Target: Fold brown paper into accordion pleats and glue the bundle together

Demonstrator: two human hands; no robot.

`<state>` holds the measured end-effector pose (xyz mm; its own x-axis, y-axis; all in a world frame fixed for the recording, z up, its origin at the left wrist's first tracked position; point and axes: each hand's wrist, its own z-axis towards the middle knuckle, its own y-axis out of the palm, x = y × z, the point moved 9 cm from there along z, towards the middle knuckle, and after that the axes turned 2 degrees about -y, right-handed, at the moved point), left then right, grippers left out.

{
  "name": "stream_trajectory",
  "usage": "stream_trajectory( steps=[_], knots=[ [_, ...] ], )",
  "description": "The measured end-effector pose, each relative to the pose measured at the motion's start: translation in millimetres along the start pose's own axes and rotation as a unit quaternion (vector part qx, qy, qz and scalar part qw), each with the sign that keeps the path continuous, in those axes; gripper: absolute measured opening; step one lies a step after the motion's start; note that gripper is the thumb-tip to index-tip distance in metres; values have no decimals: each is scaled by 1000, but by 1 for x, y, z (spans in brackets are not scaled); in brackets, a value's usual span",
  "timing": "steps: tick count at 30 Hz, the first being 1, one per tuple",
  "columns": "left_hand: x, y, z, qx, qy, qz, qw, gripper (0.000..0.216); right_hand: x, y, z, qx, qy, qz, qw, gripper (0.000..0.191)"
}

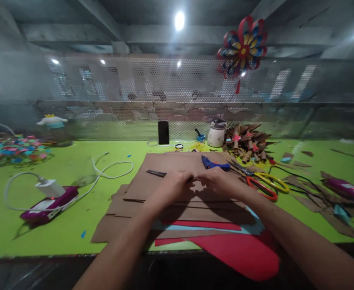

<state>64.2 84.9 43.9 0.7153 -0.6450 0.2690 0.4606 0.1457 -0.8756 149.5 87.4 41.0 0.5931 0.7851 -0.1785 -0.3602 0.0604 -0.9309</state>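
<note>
My left hand [180,181] and my right hand [215,179] meet above a stack of brown cardboard sheets [177,161]. The fingers of both are pinched together around something small and dark, which I cannot make out. To the left of my left hand lies a dark, flat, narrow tool [156,173], perhaps a cutter knife. Just beyond my right hand rests a blue glue gun [215,164]. Scissors with red and yellow handles [263,189] lie to its right. Red sheets [240,255] and a light blue sheet [257,225] stick out from under the cardboard near me.
Purple power strips stand left [65,197] and right [350,189], the left with a white charger [50,188] and cable. Behind are a phone [163,133], a whitish jar [216,135] and a cardboard heap [251,145]. Coloured stars [17,151] lie far left. Cardboard scraps litter the right.
</note>
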Motion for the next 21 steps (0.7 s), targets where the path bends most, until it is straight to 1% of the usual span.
stream_trajectory(
  steps=[3,5,7,10,13,15,18,21],
  knots=[
    [-13,-6,1,-19,-43,14,999,14,11,-8,-7,30,9,36,999,21],
    [-18,-7,1,-33,-55,-16,998,18,15,-11,-13,39,6,58,998,22],
    [-18,-7,1,-41,-51,-55,996,21,16,-11,-17,40,-1,64,997,22],
    [-15,-1,1,-59,-49,-73,994,23,14,-10,-19,41,-5,34,999,22],
    [-8,8,2,-77,-47,-57,994,23,4,-8,-19,33,-3,-6,999,20],
    [-1,12,2,-83,-34,-42,995,23,-2,-6,-19,16,12,-36,999,22],
    [4,10,3,-73,-24,-27,997,21,-1,-5,-19,-12,54,-90,994,26],
    [1,4,1,-57,-24,-21,998,22,11,-2,-21,-33,89,-123,988,30]
  ],
)
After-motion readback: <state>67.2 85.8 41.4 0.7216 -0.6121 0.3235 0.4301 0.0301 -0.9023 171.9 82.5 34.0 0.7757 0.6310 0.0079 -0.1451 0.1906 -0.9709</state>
